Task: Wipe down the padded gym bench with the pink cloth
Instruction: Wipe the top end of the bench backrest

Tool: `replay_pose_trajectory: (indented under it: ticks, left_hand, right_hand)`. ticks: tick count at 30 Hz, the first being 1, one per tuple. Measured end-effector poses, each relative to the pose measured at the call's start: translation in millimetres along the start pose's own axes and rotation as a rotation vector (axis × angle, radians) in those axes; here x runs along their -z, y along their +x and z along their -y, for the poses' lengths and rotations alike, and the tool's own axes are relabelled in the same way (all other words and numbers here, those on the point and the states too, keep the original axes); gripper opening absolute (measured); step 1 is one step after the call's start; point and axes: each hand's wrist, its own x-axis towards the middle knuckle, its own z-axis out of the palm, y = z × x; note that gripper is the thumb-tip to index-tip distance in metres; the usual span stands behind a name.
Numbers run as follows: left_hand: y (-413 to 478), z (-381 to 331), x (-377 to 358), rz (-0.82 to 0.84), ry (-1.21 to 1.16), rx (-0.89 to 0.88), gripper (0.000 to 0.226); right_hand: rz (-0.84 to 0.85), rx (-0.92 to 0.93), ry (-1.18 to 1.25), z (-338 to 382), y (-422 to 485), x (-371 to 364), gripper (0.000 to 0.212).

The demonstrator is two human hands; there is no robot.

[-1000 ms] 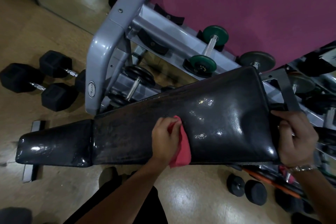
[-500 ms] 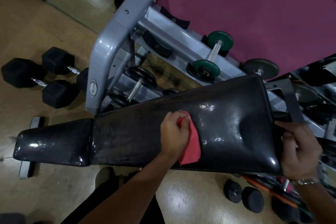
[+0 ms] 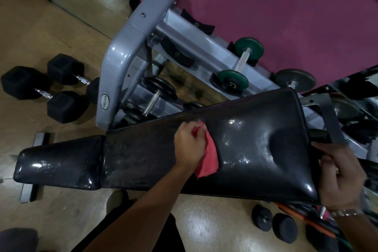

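Note:
The black padded gym bench [image 3: 255,149] stretches across the view, its narrow seat pad [image 3: 59,161] at the left and its wide back pad at the right. My left hand [image 3: 189,145] presses the pink cloth [image 3: 208,159] flat on the middle of the back pad, near its far edge. The cloth trails down from under my fingers towards the near edge. My right hand [image 3: 339,178] grips the wide right end of the back pad, fingers wrapped over its edge. The pad's right part looks glossy; its left part looks dull.
A grey dumbbell rack [image 3: 122,61] stands right behind the bench, holding green-plated [image 3: 241,63] and black dumbbells. Two black hex dumbbells [image 3: 45,88] lie on the wooden floor at the left. Small black dumbbells [image 3: 274,223] lie on the floor under the right end.
My left hand has slid the pink cloth up the pad, away from the near edge and towards the far edge. My right hand keeps its hold on the bench end.

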Motion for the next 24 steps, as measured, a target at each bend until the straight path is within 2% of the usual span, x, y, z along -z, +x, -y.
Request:
replay_pose_trajectory:
  ticks: [4, 7, 10, 17, 24]
  left_hand:
    - [37.0, -25.1, -17.1, -0.038, 0.003, 0.03, 0.007]
    - [27.4, -38.8, -23.5, 0.016, -0.029, -0.048, 0.005]
    - [11.2, -19.9, -12.2, 0.031, -0.004, -0.102, 0.006]
    - [66.3, -41.0, -29.1, -0.01, -0.004, 0.087, 0.01]
    - [4.1, 6.0, 4.3, -0.009, 0.06, -0.023, 0.006]
  right_hand:
    - [-0.007, -0.006, -0.005, 0.3, 0.9, -0.1, 0.036]
    - [-0.003, -0.007, -0.003, 0.3, 0.5, -0.7, 0.035]
    - [-0.002, -0.016, 0.006, -2.0, -2.1, -0.4, 0.034]
    - [-0.009, -0.023, -0.004, 0.6, -0.2, -0.1, 0.035]
    - [-0.009, -0.012, -0.011, -1.6, -1.9, -2.3, 0.037]
